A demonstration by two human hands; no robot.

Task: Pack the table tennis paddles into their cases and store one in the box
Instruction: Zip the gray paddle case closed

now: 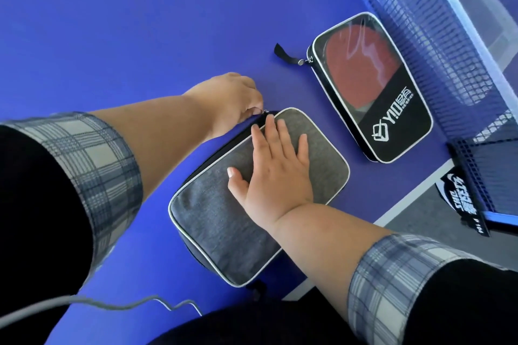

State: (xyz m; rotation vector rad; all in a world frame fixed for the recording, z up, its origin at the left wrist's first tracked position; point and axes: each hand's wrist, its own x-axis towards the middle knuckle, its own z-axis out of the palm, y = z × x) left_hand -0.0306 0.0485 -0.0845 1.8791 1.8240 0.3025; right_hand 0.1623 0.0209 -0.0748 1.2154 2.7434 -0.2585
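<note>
The right hand (276,176) lay flat, fingers spread, pinning the grey case (218,221) steady. The left hand (232,99) pinched what looked like its zip pull (265,111), presumably to close it.

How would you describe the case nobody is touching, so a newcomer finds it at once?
On the blue table, look toward the net on the right. The black case lies flat just beside it. Unlike the plain grey case, it has a clear window showing a red paddle and white lettering.
</note>
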